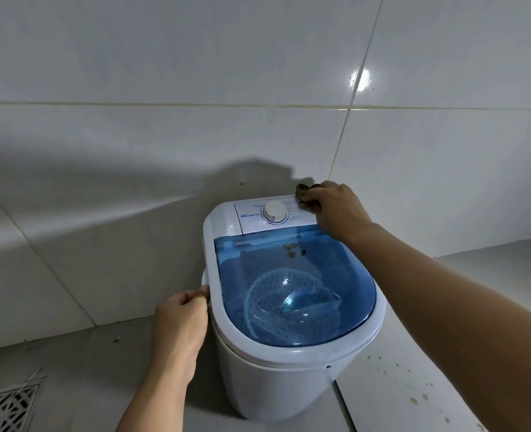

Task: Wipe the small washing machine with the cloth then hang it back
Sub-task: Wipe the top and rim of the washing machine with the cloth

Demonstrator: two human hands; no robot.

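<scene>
The small white washing machine stands on the floor against a tiled wall. Its see-through blue lid is shut, and a white dial sits on the control panel at the back. My right hand presses a dark, bunched cloth onto the panel's back right corner, to the right of the dial. At the machine's left side my left hand has its fingers curled around the side handle. A few brownish specks lie on the lid near the panel.
A metal floor drain grate is at the bottom left. A raised tiled ledge with brown stains runs along the right of the machine. The tiled wall is directly behind.
</scene>
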